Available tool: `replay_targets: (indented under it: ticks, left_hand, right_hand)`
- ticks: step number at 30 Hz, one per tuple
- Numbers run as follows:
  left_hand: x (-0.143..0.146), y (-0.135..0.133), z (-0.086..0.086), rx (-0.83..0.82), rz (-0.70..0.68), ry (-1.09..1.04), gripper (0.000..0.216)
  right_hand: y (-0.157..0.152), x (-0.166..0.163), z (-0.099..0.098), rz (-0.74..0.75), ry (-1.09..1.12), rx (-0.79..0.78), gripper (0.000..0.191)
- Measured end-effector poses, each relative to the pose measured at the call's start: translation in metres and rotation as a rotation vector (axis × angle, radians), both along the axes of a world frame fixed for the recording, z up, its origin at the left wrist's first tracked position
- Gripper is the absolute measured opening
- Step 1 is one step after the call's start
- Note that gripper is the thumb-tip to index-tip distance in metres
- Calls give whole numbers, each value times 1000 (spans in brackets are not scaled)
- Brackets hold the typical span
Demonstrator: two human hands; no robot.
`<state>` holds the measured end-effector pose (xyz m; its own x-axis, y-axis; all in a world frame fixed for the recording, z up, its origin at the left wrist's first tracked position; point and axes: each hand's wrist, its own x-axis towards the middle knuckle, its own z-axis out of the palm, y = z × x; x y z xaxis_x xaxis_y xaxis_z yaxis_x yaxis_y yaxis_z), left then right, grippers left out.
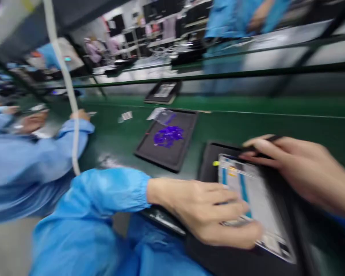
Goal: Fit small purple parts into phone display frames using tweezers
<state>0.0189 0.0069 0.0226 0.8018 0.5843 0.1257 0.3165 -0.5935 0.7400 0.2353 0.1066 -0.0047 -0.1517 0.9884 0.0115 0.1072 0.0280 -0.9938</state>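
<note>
My left hand (207, 209) lies across a flat silver panel-like device (260, 191), its fingers stretched out over the lower left part. The device has blue strips and an orange patch and rests in a black tray (211, 153). At the tray's far right side, my right hand (299, 165) is closed in a pinch, thumb and finger together. Something dark and thin shows between those fingers; motion blur hides what it is. A small yellow-green spot (216, 163) shows beside the device's upper left corner.
A dark tray (143, 147) with purple pieces (169, 136) and a clear bag (161, 115) lies ahead. Farther back is another dark tray (149, 97). A small white sheet (127, 115) lies left. A pale hose (64, 73) hangs down near a co-worker's sleeve (77, 138). Another person stands beyond the rail.
</note>
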Motion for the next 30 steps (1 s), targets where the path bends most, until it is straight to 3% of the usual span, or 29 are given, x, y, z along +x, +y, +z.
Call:
replay_targets:
  ticks: [2,8,16,22,27,30]
  left_hand:
    - [-8,-1,1,97,-19,15,24]
    - [-12,-5,-4,380,-56,2,21]
    - [-14,-3,-6,358,-30,-103,21]
    - [-15,-5,-13,563,-87,-54,28]
    - [-16,-5,-15,585,-89,-38,26]
    - [-15,-4,-15,733,-96,-45,24]
  right_hand:
    - [-10,0,8,-24,-23,-39,35]
    - [-26,1,4,-11,-140,146,34]
    - [-27,5,2,29,-304,208,30]
    - [-27,4,4,40,-391,237,27]
    - [-28,3,5,41,-418,253,28]
    - [-29,3,5,51,-454,285,26]
